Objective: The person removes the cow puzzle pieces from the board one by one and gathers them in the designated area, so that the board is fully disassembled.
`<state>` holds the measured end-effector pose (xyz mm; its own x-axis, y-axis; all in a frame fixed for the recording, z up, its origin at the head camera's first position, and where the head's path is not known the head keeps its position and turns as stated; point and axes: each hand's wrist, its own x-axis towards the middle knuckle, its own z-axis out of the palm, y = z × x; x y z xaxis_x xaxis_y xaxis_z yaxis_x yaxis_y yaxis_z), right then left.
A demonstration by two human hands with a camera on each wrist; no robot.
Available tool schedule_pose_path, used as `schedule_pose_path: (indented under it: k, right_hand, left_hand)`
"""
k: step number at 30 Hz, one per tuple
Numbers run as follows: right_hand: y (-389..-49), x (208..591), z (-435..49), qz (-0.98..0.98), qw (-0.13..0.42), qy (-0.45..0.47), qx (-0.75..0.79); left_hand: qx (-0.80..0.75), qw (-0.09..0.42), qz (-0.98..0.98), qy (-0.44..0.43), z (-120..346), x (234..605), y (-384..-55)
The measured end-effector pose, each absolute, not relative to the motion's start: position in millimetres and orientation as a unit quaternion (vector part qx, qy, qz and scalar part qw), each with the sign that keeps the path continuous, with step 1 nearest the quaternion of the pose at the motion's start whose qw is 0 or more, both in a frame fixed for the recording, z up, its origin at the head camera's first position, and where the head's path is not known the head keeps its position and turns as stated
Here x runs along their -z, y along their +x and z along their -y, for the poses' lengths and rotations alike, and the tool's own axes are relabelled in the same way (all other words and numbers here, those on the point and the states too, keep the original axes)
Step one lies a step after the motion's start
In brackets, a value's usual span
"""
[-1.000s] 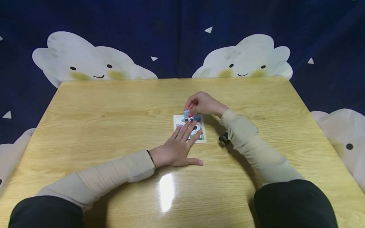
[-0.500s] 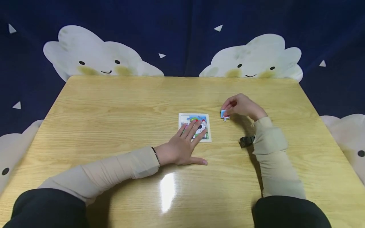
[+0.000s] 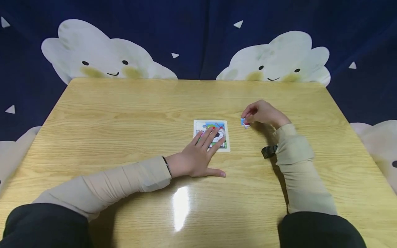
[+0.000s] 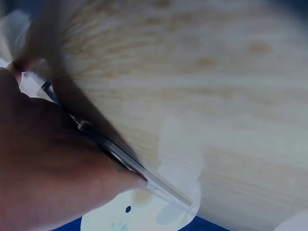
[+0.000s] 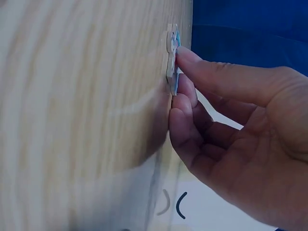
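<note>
The left hand (image 3: 197,156) is resting, fingers spread, on a puzzle board (image 3: 227,139); to its right, the right hand (image 3: 263,113) is pinching a puzzle piece (image 3: 243,121).

We see a pale wooden tabletop (image 3: 124,113) with visible grain, its far edge set against a dark blue backdrop (image 3: 192,24). Across it we find white clouds (image 3: 93,44) with dark eyes, two plainly smiling, and small white triangles (image 3: 238,24) scattered around. Nearer to us, a bright reflection (image 3: 181,208) gleams on the wood
</note>
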<state>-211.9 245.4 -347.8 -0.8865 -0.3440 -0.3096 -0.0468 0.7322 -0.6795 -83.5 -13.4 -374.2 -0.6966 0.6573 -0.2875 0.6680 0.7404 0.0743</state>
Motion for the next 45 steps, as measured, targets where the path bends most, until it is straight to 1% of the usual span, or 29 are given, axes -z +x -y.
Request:
schedule_pose_path:
  k: [3,8,13,19,25,30,38,45]
  right_hand:
    - [-212.1,347.4,-247.2,-0.910,0.211,-0.112,0.339]
    - [-210.4,345.7,-242.1,-0.910,0.196,-0.121,0.343]
    - [-210.2,345.9,-215.0,-0.889,0.209,-0.150,0.379]
    - [-210.8,347.0,-178.2,-0.878,0.217,-0.185,0.384]
    - [-209.9,344.0,-151.1,-0.880,0.227,-0.199,0.367]
    - [-208.7,344.0,-146.1,-0.886,0.226,-0.203,0.350]
    - [-201.3,345.1,-143.1,-0.890,0.217,-0.217,0.337]
    - [-201.6,344.4,-139.8,-0.890,0.215,-0.213,0.341]
  left_hand:
    - [0.007,0.162,-0.918,0.362,14.4,374.8,-84.8]
    - [-0.012,0.168,-0.916,0.365,16.7,380.5,-86.7]
    - [-0.014,0.164,-0.916,0.366,20.0,386.4,-88.2]
    - [-0.014,0.155,-0.907,0.392,21.2,379.5,-87.4]
    - [-0.021,0.167,-0.903,0.394,18.2,375.2,-87.5]
    - [-0.016,0.172,-0.904,0.391,15.0,374.8,-89.0]
    - [-0.011,0.194,-0.902,0.386,12.7,379.3,-87.4]
    - [-0.001,0.195,-0.903,0.383,12.3,381.0,-90.8]
